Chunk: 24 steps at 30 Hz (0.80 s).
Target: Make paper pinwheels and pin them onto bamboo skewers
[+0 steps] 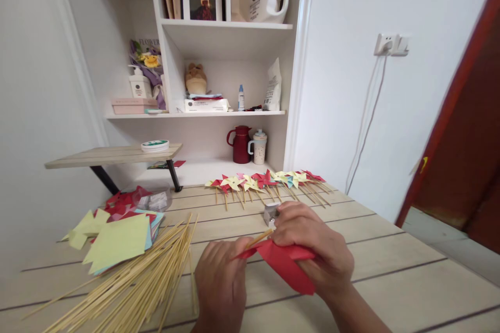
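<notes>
Took the clock from the centre of view and worked left to right. At nine o'clock, found a raised shelf on black legs, bearing a round white container. At eight, recorded a stack of paper sheets, yellow over light blue, with loose red cut-outs just behind, beside a clear plastic box. At seven, recorded a heap of thin sticks, fanned out on the surface, close to the sheets. Near six, found the left hand with fingers curled, pinching the lower end of a single stick along with a tip of red paper; exact contact partly hidden. At dead centre, noted a dark red jug just beside a cream cup. At five, nearer the centre, logged a row of paper pinwheels in red, yellow and light blue, lying heads away. Between five and six, located a small box, then the red paper, held folded between both hands with one broad flap angled toward five. At five, found the right hand with fingers close together, bent over and gripping the red paper. At two, noted a wall socket with plug inserted.
</notes>
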{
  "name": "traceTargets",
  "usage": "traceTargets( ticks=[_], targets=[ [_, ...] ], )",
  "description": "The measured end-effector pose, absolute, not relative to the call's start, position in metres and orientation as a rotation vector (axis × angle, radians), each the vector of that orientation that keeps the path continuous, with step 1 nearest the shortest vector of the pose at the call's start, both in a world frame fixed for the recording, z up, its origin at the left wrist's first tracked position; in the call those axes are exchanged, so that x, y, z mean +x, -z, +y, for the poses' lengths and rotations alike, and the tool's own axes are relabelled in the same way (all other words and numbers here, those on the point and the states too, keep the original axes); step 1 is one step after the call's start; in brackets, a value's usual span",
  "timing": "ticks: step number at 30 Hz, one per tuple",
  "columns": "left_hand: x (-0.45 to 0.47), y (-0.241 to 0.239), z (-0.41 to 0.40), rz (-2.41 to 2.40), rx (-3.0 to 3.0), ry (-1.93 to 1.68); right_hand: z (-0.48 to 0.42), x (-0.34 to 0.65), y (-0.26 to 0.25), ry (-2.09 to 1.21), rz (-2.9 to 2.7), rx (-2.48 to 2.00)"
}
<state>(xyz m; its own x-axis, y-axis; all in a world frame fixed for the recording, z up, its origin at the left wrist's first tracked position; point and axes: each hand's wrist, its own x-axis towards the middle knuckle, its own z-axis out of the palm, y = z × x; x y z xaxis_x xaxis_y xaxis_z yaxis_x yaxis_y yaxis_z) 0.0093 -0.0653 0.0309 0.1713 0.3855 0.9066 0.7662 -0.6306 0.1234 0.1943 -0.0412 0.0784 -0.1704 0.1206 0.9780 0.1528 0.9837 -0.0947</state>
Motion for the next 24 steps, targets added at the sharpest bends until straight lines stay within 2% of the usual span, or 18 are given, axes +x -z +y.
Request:
traceTargets(
  ticks=[24],
  targets=[
    [0.0105,-0.0351,-0.0676,-1.033,-2.062,1.388,-0.0414,0.1927,-0.0791,0.008,-1.750,-0.168]
  ],
)
